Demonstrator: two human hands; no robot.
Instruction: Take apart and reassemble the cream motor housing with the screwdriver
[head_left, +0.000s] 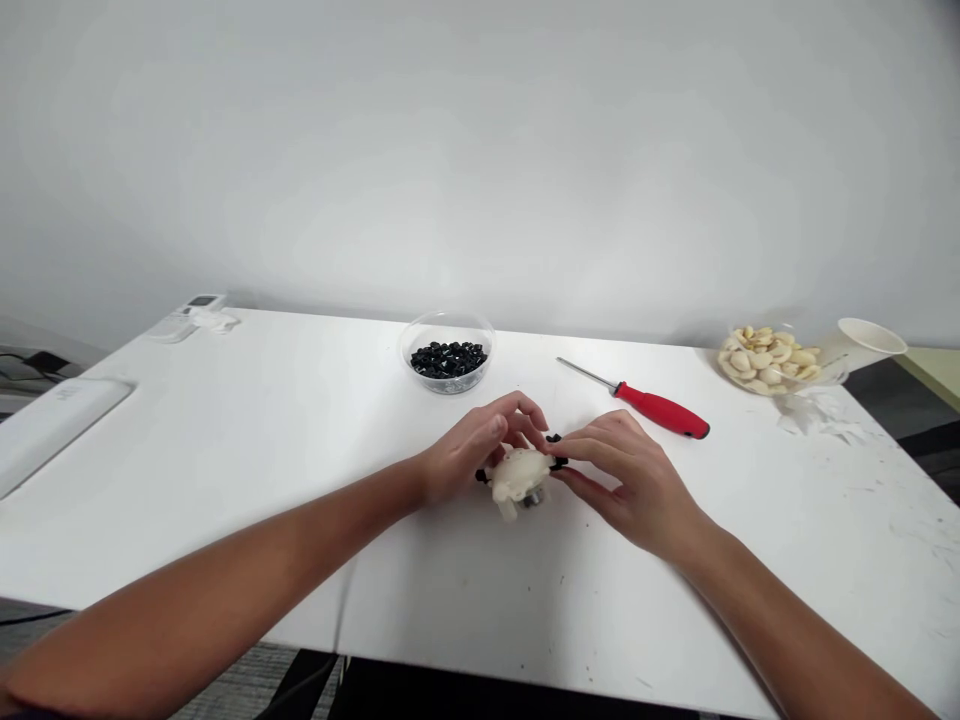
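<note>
A cream-coloured plastic part (519,474) with black pieces at its left and right sides and a metallic bit underneath is held between my two hands above the white table. My left hand (489,440) curls around its left and far side, fingers bent. My right hand (622,468) pinches the black piece (557,462) at the part's right side between thumb and fingers. Behind my hands stands a clear bowl of small black pieces (448,362). A screwdriver (660,410) with a red handle lies to the right, its shaft pointing to the back left.
At the back right are a container of cream-coloured pieces (766,360), a tilted white cup (862,343) and crumpled clear plastic (821,415). A white box-like device (64,425) lies at the left edge. Small white items (199,315) sit at the back left corner.
</note>
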